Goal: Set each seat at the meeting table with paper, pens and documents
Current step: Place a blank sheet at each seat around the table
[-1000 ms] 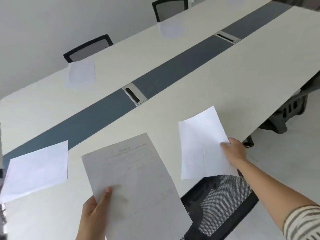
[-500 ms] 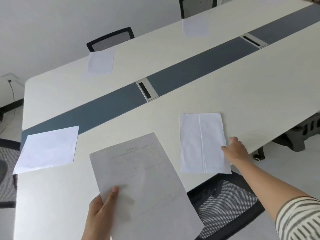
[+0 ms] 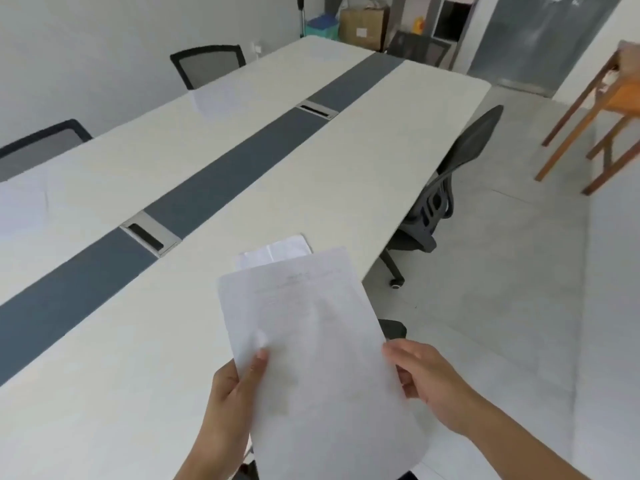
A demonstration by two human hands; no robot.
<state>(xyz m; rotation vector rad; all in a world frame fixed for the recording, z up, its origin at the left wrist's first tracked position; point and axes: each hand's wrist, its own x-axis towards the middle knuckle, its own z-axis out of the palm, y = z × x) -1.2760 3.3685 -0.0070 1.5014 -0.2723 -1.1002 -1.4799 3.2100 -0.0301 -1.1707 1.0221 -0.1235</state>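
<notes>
The long, pale surface (image 3: 346, 161), a dark strip (image 3: 225, 181) down its middle, runs ahead. The thin, limp documents (image 3: 311, 341) are held over its right edge, long axis along it. The left hand (image 3: 235, 393) pinches their lower left, and the right hand (image 3: 429, 379) seems to nip their right side. A flat white sheet (image 3: 277, 252) lies just beyond.

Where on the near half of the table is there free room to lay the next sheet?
Free: the stretch between the grey strip and the right edge of the table, before the dark chair, beyond the laid sheet. Also the patch left of the left hand. Crowded: just past the held stack, where that sheet lies.
</notes>
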